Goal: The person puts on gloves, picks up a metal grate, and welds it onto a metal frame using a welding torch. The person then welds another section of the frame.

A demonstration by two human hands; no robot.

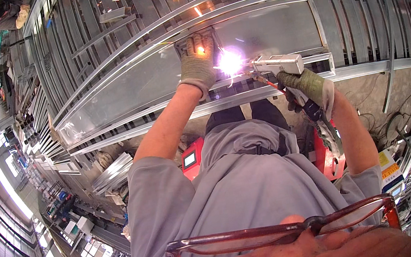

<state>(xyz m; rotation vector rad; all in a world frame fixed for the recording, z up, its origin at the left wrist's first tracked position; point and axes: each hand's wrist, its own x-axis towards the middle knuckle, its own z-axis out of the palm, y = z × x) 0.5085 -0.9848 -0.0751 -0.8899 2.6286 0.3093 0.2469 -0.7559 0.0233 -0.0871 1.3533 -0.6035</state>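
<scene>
My right hand (pixel 312 87), in a greenish work glove, is closed around the grip of a handheld welding gun (pixel 284 64). The gun's nozzle points left at a glaring violet-white weld spot (pixel 231 61), whose light hides the metal right beneath it. Just left of the glare, my left hand (pixel 198 62), gloved too, lies flat with its fingers stretched away from me. It presses on a dark flat piece (pixel 181 48) that shows around the fingers. Under both hands lies a long metal panel (pixel 123 85) edged by shiny metal rails.
Slatted metal bars (pixel 342 4) support the panel. A long shiny rail (pixel 384 66) runs along the near side. Red machines (pixel 192 159) stand by my legs. Metal profiles (pixel 113 172) are stacked at left. Another person (pixel 10 13) is at the far left. Sparks fly beyond the panel.
</scene>
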